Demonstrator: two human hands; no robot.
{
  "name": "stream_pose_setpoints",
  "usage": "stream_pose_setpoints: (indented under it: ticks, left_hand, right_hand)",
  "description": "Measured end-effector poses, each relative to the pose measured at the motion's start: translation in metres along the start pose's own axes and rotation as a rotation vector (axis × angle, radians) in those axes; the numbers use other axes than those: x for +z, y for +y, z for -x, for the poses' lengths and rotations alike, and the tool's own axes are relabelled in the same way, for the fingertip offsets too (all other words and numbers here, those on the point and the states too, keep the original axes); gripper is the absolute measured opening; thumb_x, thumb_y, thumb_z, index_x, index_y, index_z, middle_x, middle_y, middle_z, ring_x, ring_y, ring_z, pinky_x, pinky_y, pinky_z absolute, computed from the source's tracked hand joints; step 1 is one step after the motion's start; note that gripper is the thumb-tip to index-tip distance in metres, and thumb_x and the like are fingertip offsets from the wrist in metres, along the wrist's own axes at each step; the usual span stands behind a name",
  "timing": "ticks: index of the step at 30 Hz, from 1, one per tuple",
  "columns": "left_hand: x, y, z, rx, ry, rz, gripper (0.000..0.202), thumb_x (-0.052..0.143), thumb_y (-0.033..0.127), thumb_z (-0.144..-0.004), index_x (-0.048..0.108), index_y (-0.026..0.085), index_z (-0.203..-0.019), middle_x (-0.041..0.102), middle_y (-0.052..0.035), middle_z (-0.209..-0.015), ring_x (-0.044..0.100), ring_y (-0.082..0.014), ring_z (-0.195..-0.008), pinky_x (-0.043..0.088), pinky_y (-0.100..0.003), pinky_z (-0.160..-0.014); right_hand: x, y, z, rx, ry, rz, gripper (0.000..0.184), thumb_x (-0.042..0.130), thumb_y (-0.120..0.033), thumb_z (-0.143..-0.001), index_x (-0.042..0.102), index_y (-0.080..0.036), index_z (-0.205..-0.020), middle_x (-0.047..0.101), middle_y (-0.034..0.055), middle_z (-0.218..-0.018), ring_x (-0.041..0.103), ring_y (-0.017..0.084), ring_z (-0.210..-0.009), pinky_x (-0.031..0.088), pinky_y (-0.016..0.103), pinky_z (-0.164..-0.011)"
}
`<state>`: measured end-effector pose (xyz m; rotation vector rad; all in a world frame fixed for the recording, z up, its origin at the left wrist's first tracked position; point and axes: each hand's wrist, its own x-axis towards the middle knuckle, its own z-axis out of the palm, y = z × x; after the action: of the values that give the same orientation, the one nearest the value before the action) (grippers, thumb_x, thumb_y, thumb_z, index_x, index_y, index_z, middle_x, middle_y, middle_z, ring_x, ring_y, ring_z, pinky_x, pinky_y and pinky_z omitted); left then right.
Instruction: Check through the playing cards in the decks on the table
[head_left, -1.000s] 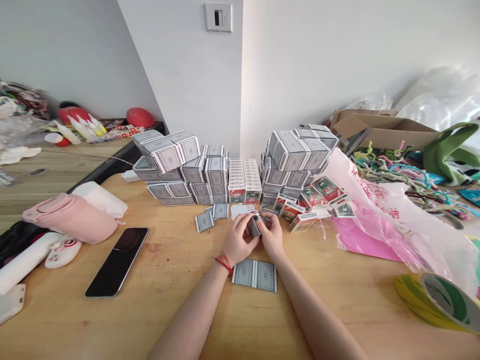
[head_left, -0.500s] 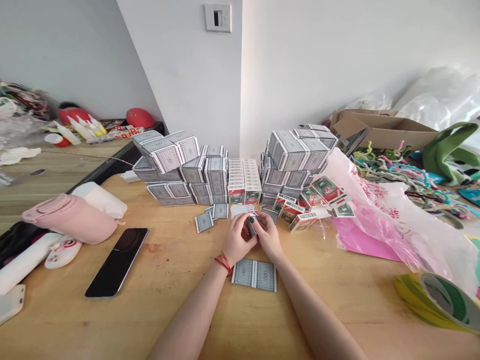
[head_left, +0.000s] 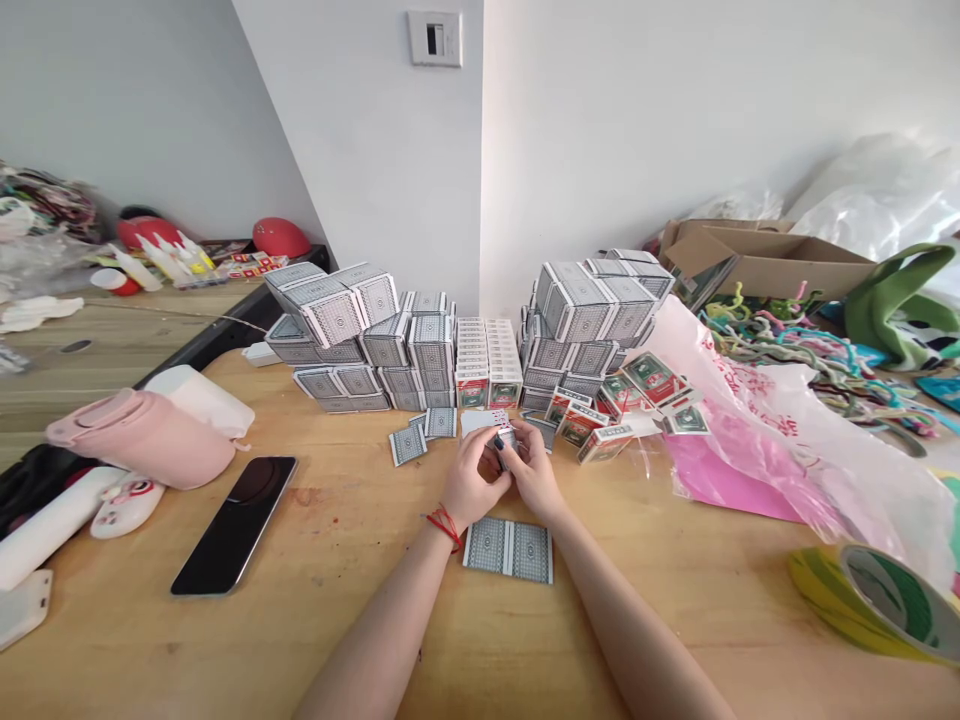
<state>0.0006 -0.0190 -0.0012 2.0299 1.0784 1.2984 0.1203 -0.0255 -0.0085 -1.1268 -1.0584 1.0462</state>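
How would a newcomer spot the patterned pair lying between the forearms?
On the wooden table, find the left hand and right hand before the stacked grey-patterned blocks. Just nearer the wearer, between the forearms, lie two grey-patterned panels side by side. A pale strip divides them; the loose grey-patterned cards sit farther out from the wearer.

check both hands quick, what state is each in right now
Left hand: closed, holding at least one grey-backed card.
Right hand: closed, holding the same.
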Motion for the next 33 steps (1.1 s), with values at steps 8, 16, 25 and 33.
stream_pose_setpoints:
  ticks: [8,16,25,33]
  left_hand:
    - [-0.002,0.001,0.001,0.020,-0.010,0.039,0.052,0.057,0.013,-0.068,0.045,0.019,-0.119,0.049,-0.0102,-0.116,0.051,-0.0208,-0.104,0.046,-0.038,-0.088]
    - [-0.006,-0.002,0.000,0.046,-0.105,0.091,0.057,0.057,0.015,-0.071,0.040,0.021,-0.126,0.044,-0.0112,-0.124,0.047,-0.0230,-0.111,0.043,-0.041,-0.093]
    - [-0.003,-0.006,0.000,0.054,-0.076,0.107,0.053,0.060,0.023,-0.073,0.043,0.023,-0.124,0.047,-0.0103,-0.123,0.046,-0.0232,-0.114,0.041,-0.042,-0.095]
    - [-0.006,-0.001,-0.001,0.058,-0.077,0.088,0.049,0.061,0.025,-0.073,0.047,0.021,-0.120,0.053,-0.0099,-0.120,0.048,-0.0226,-0.114,0.042,-0.043,-0.095]
  right_hand:
    - [-0.001,-0.006,0.000,0.159,-0.110,-0.219,0.053,0.065,-0.034,-0.069,0.042,-0.024,-0.115,0.063,0.0012,-0.083,0.060,0.016,-0.076,0.047,0.033,-0.074]
    - [-0.004,-0.008,-0.001,0.161,-0.081,-0.254,0.046,0.066,-0.031,-0.069,0.045,-0.024,-0.109,0.063,0.0004,-0.081,0.058,0.015,-0.073,0.045,0.030,-0.072]
    - [-0.005,-0.011,-0.001,0.184,-0.105,-0.287,0.046,0.068,-0.033,-0.066,0.049,-0.023,-0.107,0.063,0.0017,-0.085,0.058,0.016,-0.077,0.046,0.030,-0.071]
    - [-0.007,-0.009,-0.002,0.179,-0.065,-0.275,0.056,0.072,-0.031,-0.060,0.049,-0.023,-0.111,0.063,0.0018,-0.085,0.058,0.017,-0.078,0.046,0.033,-0.075]
